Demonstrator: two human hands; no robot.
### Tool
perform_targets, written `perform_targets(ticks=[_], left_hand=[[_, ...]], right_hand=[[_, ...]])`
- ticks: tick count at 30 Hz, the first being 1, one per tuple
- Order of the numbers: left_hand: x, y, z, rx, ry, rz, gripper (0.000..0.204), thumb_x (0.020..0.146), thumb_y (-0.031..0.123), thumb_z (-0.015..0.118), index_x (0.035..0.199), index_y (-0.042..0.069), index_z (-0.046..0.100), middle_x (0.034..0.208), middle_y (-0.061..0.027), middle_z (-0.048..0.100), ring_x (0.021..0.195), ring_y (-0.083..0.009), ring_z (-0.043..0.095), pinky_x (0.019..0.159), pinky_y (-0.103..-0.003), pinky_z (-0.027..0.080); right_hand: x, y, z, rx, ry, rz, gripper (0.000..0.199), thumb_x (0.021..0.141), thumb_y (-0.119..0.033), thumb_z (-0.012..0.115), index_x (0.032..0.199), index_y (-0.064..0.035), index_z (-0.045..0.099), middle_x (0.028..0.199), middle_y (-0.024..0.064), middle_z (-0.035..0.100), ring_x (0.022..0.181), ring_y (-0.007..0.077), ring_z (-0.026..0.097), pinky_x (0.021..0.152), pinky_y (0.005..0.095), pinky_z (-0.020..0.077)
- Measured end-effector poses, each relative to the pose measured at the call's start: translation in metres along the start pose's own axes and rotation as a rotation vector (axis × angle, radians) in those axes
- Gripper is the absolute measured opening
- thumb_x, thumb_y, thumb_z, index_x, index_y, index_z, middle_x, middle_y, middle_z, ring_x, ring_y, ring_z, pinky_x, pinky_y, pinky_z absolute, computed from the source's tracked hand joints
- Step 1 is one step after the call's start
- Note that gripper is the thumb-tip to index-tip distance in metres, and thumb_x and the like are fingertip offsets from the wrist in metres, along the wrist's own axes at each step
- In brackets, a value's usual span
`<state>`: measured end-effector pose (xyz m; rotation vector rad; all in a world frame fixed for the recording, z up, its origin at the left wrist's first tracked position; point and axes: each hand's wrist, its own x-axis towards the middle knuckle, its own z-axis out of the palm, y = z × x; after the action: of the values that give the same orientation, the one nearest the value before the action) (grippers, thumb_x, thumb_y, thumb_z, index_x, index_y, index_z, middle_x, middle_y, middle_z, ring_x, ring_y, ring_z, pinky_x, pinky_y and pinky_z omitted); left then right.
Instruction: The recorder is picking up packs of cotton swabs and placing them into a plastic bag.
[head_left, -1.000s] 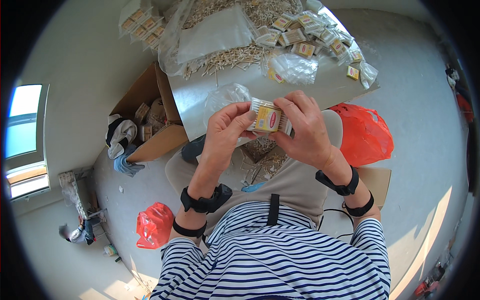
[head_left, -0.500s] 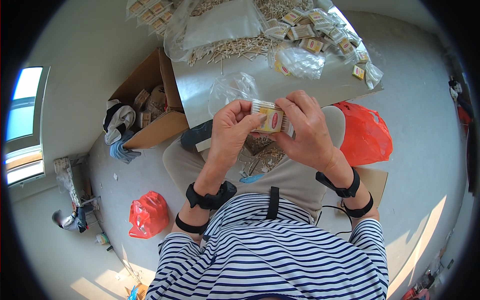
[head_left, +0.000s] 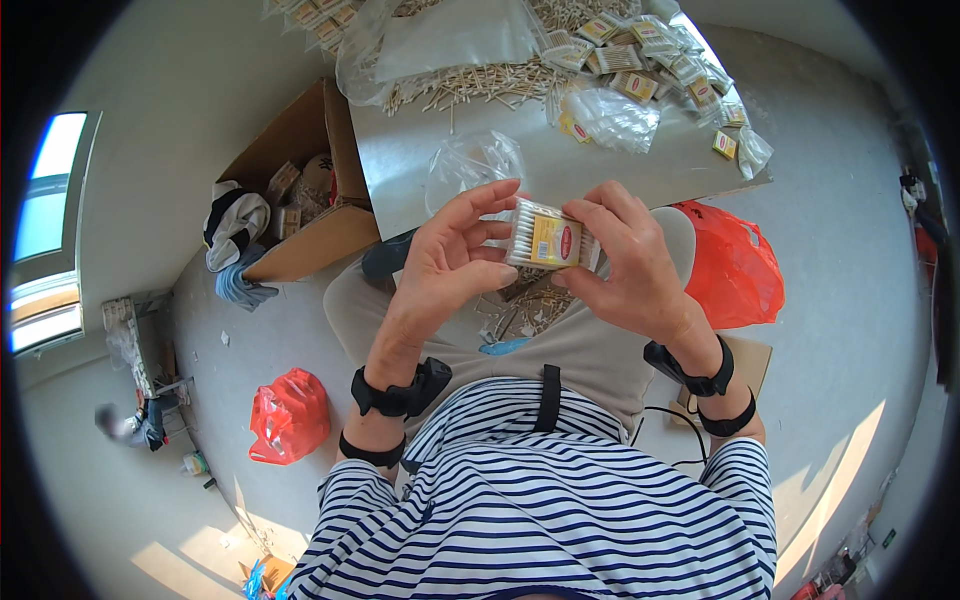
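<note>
A clear pack of cotton swabs (head_left: 548,240) with a yellow label and a red oval hangs above my lap. My right hand (head_left: 632,262) pinches it at its right end, thumb below and fingers above. To its left, my left hand (head_left: 447,258) is open, fingers spread and thumb stretched out beside the pack's left end. Beyond the hands, a crumpled clear plastic bag (head_left: 478,165) lies near the table's edge. Further back on the metal table (head_left: 400,165) are a heap of loose cotton swabs (head_left: 470,88) and a stack of empty clear bags (head_left: 617,118).
Filled swab packs (head_left: 640,85) pile up at the table's back right. An open cardboard box (head_left: 335,235) with cloth over its side stands left. Red plastic bags sit on the floor, one at the right (head_left: 735,265), one at the left (head_left: 290,415). Another person (head_left: 140,425) is far left.
My left hand has let go of the pack and drawn slightly left, its fingers opening. The pack stays in my right hand, its left end now uncovered. The view has shifted a little.
</note>
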<state>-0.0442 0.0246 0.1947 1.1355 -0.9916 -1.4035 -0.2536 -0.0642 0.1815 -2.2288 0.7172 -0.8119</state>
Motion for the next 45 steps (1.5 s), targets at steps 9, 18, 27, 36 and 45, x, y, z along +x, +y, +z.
perform_targets(ticks=[9, 18, 27, 36, 45], left_hand=[[0.001, -0.016, 0.016, -0.015, 0.144, -0.036, 0.063, 0.081, -0.005, 0.072, 0.138, -0.002, 0.046, 0.111, -0.0104, 0.064, 0.1, -0.0142, 0.065, 0.09, -0.027, 0.054], [-0.002, -0.011, 0.011, -0.05, 0.177, -0.06, 0.055, 0.08, -0.009, 0.069, 0.132, -0.002, 0.051, 0.109, -0.0101, 0.065, 0.1, -0.0139, 0.065, 0.091, -0.027, 0.054], [-0.002, -0.009, 0.017, -0.045, 0.101, -0.019, 0.062, 0.08, -0.008, 0.071, 0.137, -0.002, 0.048, 0.111, -0.0097, 0.063, 0.102, -0.0147, 0.064, 0.093, -0.028, 0.053], [-0.002, -0.01, 0.016, -0.056, 0.08, 0.021, 0.067, 0.081, -0.008, 0.07, 0.142, -0.004, 0.043, 0.116, -0.0112, 0.061, 0.108, -0.0162, 0.062, 0.095, -0.028, 0.052], [-0.001, -0.012, 0.019, -0.088, 0.103, 0.028, 0.061, 0.084, -0.01, 0.061, 0.142, -0.005, 0.043, 0.119, -0.0122, 0.06, 0.109, -0.016, 0.062, 0.096, -0.028, 0.051]], right_hand=[[0.0, -0.016, 0.006, -0.284, -0.002, -0.116, 0.047, 0.059, -0.013, 0.077, 0.102, 0.0002, 0.062, 0.094, 0.0115, 0.053, 0.087, 0.0287, 0.055, 0.076, 0.0384, 0.0397], [0.003, -0.004, -0.01, 0.229, -0.008, 0.268, 0.043, 0.072, -0.024, 0.08, 0.102, 0.0033, 0.067, 0.085, 0.0098, 0.062, 0.081, 0.0198, 0.059, 0.071, 0.0326, 0.0468], [-0.004, -0.006, 0.006, 0.894, -0.061, 0.601, 0.025, 0.085, -0.015, 0.071, 0.101, 0.0032, 0.068, 0.086, 0.0032, 0.069, 0.075, 0.0049, 0.06, 0.067, 0.0203, 0.0473], [-0.007, -0.009, 0.01, 0.901, 0.002, 0.614, 0.026, 0.092, -0.02, 0.065, 0.103, 0.0026, 0.066, 0.085, 0.0021, 0.067, 0.074, 0.0039, 0.059, 0.065, 0.0193, 0.0461], [-0.009, -0.008, 0.011, 0.819, 0.042, 0.571, 0.028, 0.097, -0.022, 0.06, 0.104, 0.0038, 0.067, 0.085, -0.0004, 0.066, 0.077, 0.0024, 0.055, 0.068, 0.0197, 0.0446]])
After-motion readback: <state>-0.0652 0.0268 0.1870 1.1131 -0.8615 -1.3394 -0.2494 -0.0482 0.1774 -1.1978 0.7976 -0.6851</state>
